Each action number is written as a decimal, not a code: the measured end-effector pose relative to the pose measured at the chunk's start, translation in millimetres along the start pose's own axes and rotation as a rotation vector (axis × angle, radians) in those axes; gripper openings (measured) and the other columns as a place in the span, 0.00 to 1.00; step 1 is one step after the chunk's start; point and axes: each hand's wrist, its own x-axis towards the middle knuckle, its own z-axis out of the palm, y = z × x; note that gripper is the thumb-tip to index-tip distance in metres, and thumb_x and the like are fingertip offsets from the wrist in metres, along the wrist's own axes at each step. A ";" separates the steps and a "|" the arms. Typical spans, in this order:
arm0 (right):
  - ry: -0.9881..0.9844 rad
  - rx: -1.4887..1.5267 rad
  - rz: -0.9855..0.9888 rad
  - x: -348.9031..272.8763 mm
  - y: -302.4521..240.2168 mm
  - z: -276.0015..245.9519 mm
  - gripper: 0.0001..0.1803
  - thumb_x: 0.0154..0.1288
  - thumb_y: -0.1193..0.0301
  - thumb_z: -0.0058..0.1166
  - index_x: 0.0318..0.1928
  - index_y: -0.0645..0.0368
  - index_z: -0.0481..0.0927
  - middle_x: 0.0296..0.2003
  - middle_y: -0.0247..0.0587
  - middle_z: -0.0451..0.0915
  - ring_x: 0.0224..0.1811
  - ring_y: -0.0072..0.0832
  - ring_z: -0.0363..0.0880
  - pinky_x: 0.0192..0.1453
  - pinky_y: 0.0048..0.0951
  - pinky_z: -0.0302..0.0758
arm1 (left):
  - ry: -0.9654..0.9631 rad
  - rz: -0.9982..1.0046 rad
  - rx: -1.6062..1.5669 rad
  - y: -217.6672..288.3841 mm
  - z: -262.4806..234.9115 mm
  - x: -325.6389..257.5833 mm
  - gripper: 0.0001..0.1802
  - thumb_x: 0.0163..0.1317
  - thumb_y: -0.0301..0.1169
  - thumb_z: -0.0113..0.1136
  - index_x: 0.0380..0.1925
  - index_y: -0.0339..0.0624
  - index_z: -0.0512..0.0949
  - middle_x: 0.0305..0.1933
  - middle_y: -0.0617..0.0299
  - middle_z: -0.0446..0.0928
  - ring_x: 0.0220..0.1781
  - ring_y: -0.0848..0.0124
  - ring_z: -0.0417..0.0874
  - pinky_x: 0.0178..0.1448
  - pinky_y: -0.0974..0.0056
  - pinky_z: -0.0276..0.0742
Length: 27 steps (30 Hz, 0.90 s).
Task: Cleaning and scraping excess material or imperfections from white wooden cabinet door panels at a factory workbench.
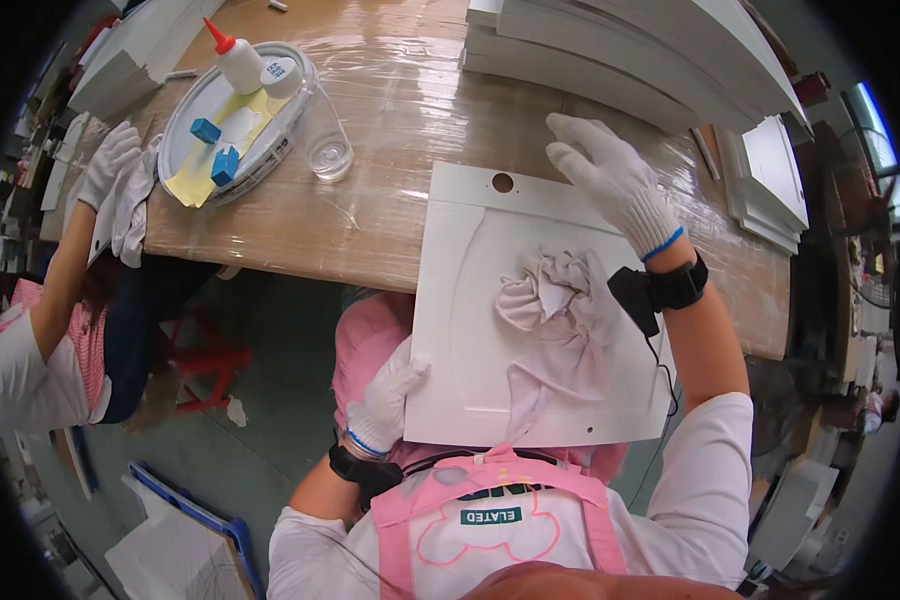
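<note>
A white panel [470, 330] with a round hole near its far edge leans on the table's edge and reaches down over my lap. The near left edge of this panel is in the grip of my left hand [385, 402], which wears a white knit glove; some of its fingers are hidden. Over the panel's far right corner, my gloved right hand [610, 180] is open, fingers stretched out and nothing seen in it. A crumpled pale cloth [560, 300] lies on the panel just below that hand, its tail hanging toward my apron.
On the wrapped table [390, 90], a round white lid [180, 125] carries a red-tipped bottle [240, 65], a yellow cloth and two blue blocks [225, 166]. A clear cup [330, 155] stands beside it. Stacked white panels [610, 55] rise at the back right. A co-worker's gloved hand [110, 165] is at left.
</note>
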 end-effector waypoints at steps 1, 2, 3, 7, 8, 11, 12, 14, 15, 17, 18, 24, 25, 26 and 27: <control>-0.035 -0.050 -0.158 -24.1 -8.4 5.7 0.30 0.62 0.57 0.58 0.63 0.53 0.74 0.60 0.51 0.73 0.64 0.46 0.69 0.68 0.42 0.67 | 0.007 0.029 -0.011 -4.3 -5.4 0.9 0.31 0.69 0.28 0.52 0.71 0.37 0.57 0.70 0.53 0.65 0.71 0.61 0.68 0.72 0.56 0.67; -0.074 -0.097 -0.300 -51.2 -11.3 11.5 0.30 0.61 0.56 0.58 0.63 0.52 0.74 0.62 0.51 0.71 0.67 0.48 0.66 0.69 0.44 0.66 | -0.008 0.010 -0.037 0.0 0.8 4.9 0.31 0.70 0.28 0.51 0.71 0.37 0.57 0.70 0.53 0.65 0.70 0.61 0.68 0.71 0.56 0.68; -0.197 -0.246 -0.345 -75.9 -10.4 15.5 0.31 0.60 0.56 0.59 0.64 0.50 0.73 0.64 0.50 0.68 0.69 0.50 0.63 0.70 0.46 0.64 | -0.029 -0.011 -0.056 8.1 6.6 15.8 0.31 0.70 0.28 0.51 0.71 0.37 0.57 0.70 0.53 0.65 0.70 0.61 0.69 0.71 0.56 0.69; -0.153 -0.529 -0.436 -115.3 37.1 27.7 0.34 0.58 0.58 0.61 0.65 0.48 0.71 0.65 0.51 0.65 0.69 0.53 0.60 0.70 0.51 0.63 | -0.018 -0.006 -0.097 11.0 -8.9 53.9 0.17 0.71 0.27 0.51 0.59 0.40 0.70 0.60 0.58 0.74 0.61 0.65 0.77 0.65 0.58 0.76; -0.003 -0.583 -0.393 -108.6 54.1 23.0 0.34 0.58 0.59 0.61 0.65 0.48 0.70 0.64 0.52 0.66 0.68 0.52 0.62 0.69 0.49 0.64 | -0.008 -0.030 -0.135 12.9 -13.3 59.0 0.14 0.72 0.29 0.52 0.55 0.41 0.72 0.58 0.59 0.75 0.59 0.65 0.78 0.62 0.58 0.78; 0.285 -0.444 0.009 -87.1 100.1 2.7 0.31 0.61 0.62 0.57 0.66 0.47 0.70 0.61 0.53 0.70 0.60 0.50 0.71 0.62 0.45 0.71 | -0.163 -0.031 -0.330 14.1 -13.8 52.2 0.13 0.74 0.35 0.50 0.52 0.42 0.72 0.57 0.59 0.75 0.58 0.64 0.79 0.61 0.58 0.80; 0.365 -0.389 0.144 -81.6 118.3 1.3 0.29 0.63 0.63 0.55 0.66 0.47 0.70 0.59 0.53 0.72 0.57 0.50 0.73 0.59 0.44 0.73 | -0.175 -0.039 -0.331 13.4 -8.4 46.8 0.13 0.74 0.35 0.50 0.52 0.42 0.72 0.57 0.59 0.75 0.58 0.64 0.79 0.61 0.58 0.80; 0.415 -0.430 0.169 -66.2 124.7 15.5 0.27 0.64 0.63 0.53 0.65 0.47 0.71 0.57 0.53 0.74 0.55 0.50 0.74 0.58 0.45 0.74 | -0.035 -0.182 -0.293 12.5 3.4 22.9 0.23 0.75 0.46 0.43 0.59 0.42 0.69 0.60 0.54 0.74 0.61 0.59 0.78 0.62 0.53 0.79; 0.463 -0.471 0.194 -63.5 123.3 23.2 0.26 0.65 0.64 0.52 0.64 0.46 0.72 0.55 0.53 0.75 0.53 0.50 0.76 0.57 0.45 0.74 | -0.050 -0.229 -0.169 7.6 9.0 14.6 0.39 0.72 0.58 0.39 0.70 0.37 0.57 0.69 0.44 0.65 0.67 0.45 0.70 0.64 0.35 0.73; 0.309 -0.192 0.131 -53.9 74.2 46.1 0.24 0.65 0.64 0.50 0.62 0.46 0.74 0.54 0.50 0.77 0.52 0.51 0.76 0.56 0.44 0.74 | -0.102 -0.202 -0.271 5.5 15.5 3.4 0.41 0.72 0.60 0.37 0.71 0.38 0.55 0.70 0.42 0.62 0.68 0.40 0.68 0.63 0.31 0.70; 0.251 -0.230 0.022 -54.0 46.0 59.1 0.23 0.65 0.64 0.49 0.61 0.46 0.74 0.54 0.49 0.77 0.52 0.50 0.77 0.56 0.43 0.74 | -0.168 -0.189 -0.376 4.2 16.8 -1.1 0.43 0.71 0.61 0.35 0.72 0.38 0.52 0.72 0.40 0.58 0.69 0.35 0.65 0.62 0.26 0.68; -0.093 -0.275 -0.848 -164.0 -73.7 144.1 0.20 0.53 0.64 0.54 0.50 0.46 0.79 0.54 0.32 0.73 0.55 0.33 0.72 0.59 0.39 0.71 | -0.055 0.154 -0.384 -0.1 19.6 -1.6 0.42 0.71 0.63 0.33 0.71 0.41 0.56 0.72 0.39 0.60 0.73 0.46 0.63 0.70 0.39 0.65; -0.093 -0.301 -0.896 -181.0 -66.2 136.4 0.20 0.53 0.64 0.53 0.49 0.46 0.79 0.53 0.33 0.73 0.54 0.31 0.72 0.55 0.38 0.73 | -0.128 0.010 -0.498 3.2 16.1 -3.6 0.41 0.71 0.62 0.34 0.70 0.39 0.58 0.69 0.41 0.63 0.71 0.44 0.64 0.68 0.34 0.65; -0.090 -0.335 -0.936 -198.4 -56.9 127.1 0.19 0.53 0.64 0.53 0.48 0.46 0.80 0.52 0.34 0.73 0.53 0.30 0.73 0.51 0.36 0.75 | -0.208 -0.151 -0.610 6.8 14.1 -3.9 0.41 0.71 0.61 0.35 0.68 0.37 0.60 0.67 0.42 0.66 0.70 0.42 0.66 0.66 0.30 0.66; -0.124 -0.329 -0.916 -209.6 -37.7 111.2 0.17 0.55 0.64 0.53 0.46 0.44 0.81 0.51 0.36 0.74 0.49 0.31 0.75 0.45 0.36 0.78 | -0.220 -0.171 -0.602 7.7 17.0 -3.4 0.41 0.71 0.61 0.35 0.68 0.37 0.60 0.67 0.42 0.66 0.70 0.42 0.66 0.66 0.30 0.66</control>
